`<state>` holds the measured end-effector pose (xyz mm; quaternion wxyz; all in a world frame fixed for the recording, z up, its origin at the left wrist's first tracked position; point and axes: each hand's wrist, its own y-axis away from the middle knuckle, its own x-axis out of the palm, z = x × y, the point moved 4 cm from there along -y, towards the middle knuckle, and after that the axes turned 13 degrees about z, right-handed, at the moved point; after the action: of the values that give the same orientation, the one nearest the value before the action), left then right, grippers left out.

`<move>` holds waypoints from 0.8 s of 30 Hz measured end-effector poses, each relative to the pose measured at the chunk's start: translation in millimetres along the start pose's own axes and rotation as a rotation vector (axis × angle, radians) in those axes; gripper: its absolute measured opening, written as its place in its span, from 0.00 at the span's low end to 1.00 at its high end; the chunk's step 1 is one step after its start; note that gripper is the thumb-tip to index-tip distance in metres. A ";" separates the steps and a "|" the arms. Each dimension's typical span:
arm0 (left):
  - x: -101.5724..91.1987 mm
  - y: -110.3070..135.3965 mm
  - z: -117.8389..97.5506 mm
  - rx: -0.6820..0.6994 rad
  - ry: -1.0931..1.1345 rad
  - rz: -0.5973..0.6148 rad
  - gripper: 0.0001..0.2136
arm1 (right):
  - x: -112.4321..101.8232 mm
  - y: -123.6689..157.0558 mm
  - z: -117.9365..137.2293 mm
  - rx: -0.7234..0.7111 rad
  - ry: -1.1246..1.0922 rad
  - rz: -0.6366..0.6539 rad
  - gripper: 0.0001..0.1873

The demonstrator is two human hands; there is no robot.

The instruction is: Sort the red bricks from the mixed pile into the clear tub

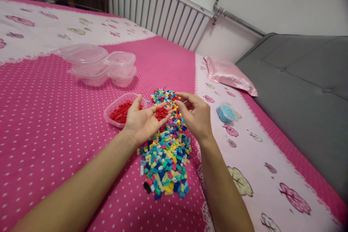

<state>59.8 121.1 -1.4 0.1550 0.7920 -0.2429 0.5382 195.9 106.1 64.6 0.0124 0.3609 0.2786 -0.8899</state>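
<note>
My left hand (144,117) is palm up with its fingers stretched, and it holds a small heap of red toy bricks (161,113) on the fingers. Just right of it, my right hand (196,116) is curled, thumb and fingers close together over the pile. What lies between those fingertips is too small to make out. Beneath both hands runs a long pile of mixed coloured toy bricks (165,163). A clear plastic container (108,120) with red bricks in it stands behind and left of my left hand, which partly covers it.
Clear plastic containers (87,69) are stacked farther back on the left. To the right, a small clear container (227,113) holds light blue bricks. A pink pillow (230,74) rests near the grey headboard (296,79). All this is on a pink dotted bedspread (67,130); a radiator (160,7) lines the wall.
</note>
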 end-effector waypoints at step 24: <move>2.3 1.2 0.5 0.007 0.046 0.003 0.37 | 7.4 1.1 -6.7 0.073 -0.107 0.069 0.12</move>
<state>60.2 119.4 0.6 0.1570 0.7797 -0.2385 0.5572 194.9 109.9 55.4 0.0448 0.3225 0.2325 -0.9165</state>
